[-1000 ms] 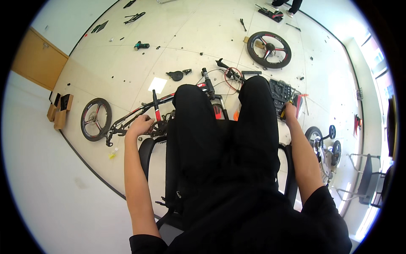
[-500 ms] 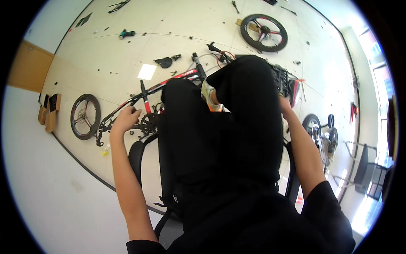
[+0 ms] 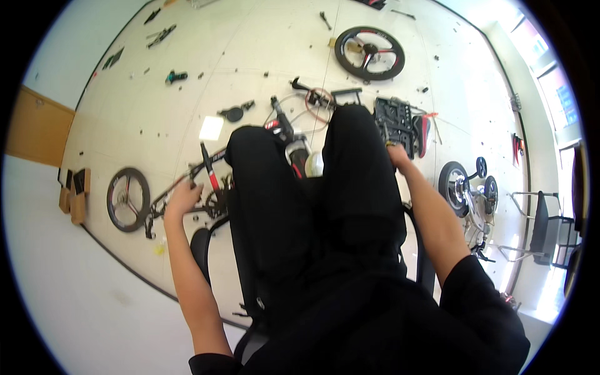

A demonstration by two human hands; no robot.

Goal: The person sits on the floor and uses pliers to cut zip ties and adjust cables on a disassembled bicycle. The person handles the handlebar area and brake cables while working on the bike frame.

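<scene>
My left hand [image 3: 183, 197] is beside the rear of a black and red bicycle frame [image 3: 212, 172], near its crankset [image 3: 215, 201]. Its fingers are loosely bent and apart, and I make out nothing in them. By my right knee, my right hand [image 3: 397, 154] is closed around what looks like a screwdriver [image 3: 386, 133], its thin shaft pointing away from me. Just beyond lies an open black tool case [image 3: 395, 114] with slots for tools. My black-trousered legs hide the middle of the bicycle and part of the floor.
One loose wheel [image 3: 370, 53] lies at the far right, another wheel [image 3: 128, 200] on the left. A saddle [image 3: 233, 114] and small parts are scattered about. A small bike [image 3: 475, 200] and a chair [image 3: 544, 228] stand on the right, cardboard boxes [image 3: 78, 200] at the left wall.
The view has shifted, so more of the tool case and the handlebar area shows. My right hand has come out from behind my knee with the tool. My left hand stays by the frame.
</scene>
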